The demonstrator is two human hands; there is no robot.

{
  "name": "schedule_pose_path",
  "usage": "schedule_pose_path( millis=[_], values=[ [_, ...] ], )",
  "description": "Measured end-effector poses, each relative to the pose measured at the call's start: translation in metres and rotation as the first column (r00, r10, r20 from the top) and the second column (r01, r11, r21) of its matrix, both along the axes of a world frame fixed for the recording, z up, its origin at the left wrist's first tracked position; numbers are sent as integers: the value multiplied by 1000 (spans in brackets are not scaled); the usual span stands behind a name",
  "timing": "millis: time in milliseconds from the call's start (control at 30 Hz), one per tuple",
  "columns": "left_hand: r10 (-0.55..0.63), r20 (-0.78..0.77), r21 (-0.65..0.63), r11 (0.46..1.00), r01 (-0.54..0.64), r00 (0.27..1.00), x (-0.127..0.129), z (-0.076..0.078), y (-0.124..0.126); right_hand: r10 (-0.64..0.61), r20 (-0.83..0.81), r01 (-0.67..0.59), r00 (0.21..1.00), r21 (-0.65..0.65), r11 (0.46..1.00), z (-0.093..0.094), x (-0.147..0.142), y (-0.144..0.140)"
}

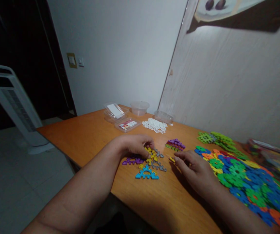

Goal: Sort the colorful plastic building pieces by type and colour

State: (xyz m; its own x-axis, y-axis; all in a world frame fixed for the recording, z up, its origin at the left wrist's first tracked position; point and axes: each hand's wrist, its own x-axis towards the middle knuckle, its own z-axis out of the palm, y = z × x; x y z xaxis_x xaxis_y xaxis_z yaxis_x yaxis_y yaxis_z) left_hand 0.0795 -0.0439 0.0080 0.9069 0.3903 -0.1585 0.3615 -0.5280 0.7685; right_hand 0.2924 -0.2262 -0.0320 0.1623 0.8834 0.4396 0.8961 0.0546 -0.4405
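My left hand [138, 145] is curled, thumb and fingers closed on a yellow notched plastic building piece [152, 158]; its fingers partly hide the grip. Around it lie flat triangular notched pieces: a purple one [133, 161] to the left, a blue one [146, 173] nearer me, and a grey one [158, 166] to the right. They look joined or touching at the yellow middle, though the exact joints are too small to tell. Between thumb and fingertips, my right hand [191, 164] pinches a small yellow piece [172, 160] above the table.
A stack of purple, red and green pieces [175, 144] sits beyond my right hand. Many flower-shaped discs [242, 172] cover the table's right side, near green lattice pieces [204, 137]. Behind are white pieces [154, 125], clear containers [140, 108] and a lidded box [127, 124].
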Motion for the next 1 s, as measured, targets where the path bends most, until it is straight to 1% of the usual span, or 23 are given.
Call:
schedule_pose_path(
  millis=[100,200,300,400,567,700,833,1000],
  values=[
    [16,12,74,997,-17,1000,2,-2,0,36,14,-35,999,-10,999,2,-6,-1],
    [3,34,114,993,-7,999,3,-4,0,62,42,-61,997,-23,998,7,-18,-3],
    [36,55,147,988,-44,998,6,-7,1,100,94,-97,991,-40,995,11,-30,-4],
    [65,75,182,980,-77,995,9,-8,0,123,132,-115,984,-66,991,10,-39,-3],
    [55,124,211,974,-80,991,18,-9,-5,127,171,-112,977,-93,989,6,-45,1],
    [46,152,178,981,-73,987,23,-10,-9,115,195,-97,974,-104,990,4,-47,3],
    [34,192,110,992,-56,981,25,-13,-9,94,210,-77,973,-87,993,4,-46,3],
    [52,277,-4,999,-52,960,26,-15,-7,72,173,-64,982,-51,997,6,-39,3]
  ],
)
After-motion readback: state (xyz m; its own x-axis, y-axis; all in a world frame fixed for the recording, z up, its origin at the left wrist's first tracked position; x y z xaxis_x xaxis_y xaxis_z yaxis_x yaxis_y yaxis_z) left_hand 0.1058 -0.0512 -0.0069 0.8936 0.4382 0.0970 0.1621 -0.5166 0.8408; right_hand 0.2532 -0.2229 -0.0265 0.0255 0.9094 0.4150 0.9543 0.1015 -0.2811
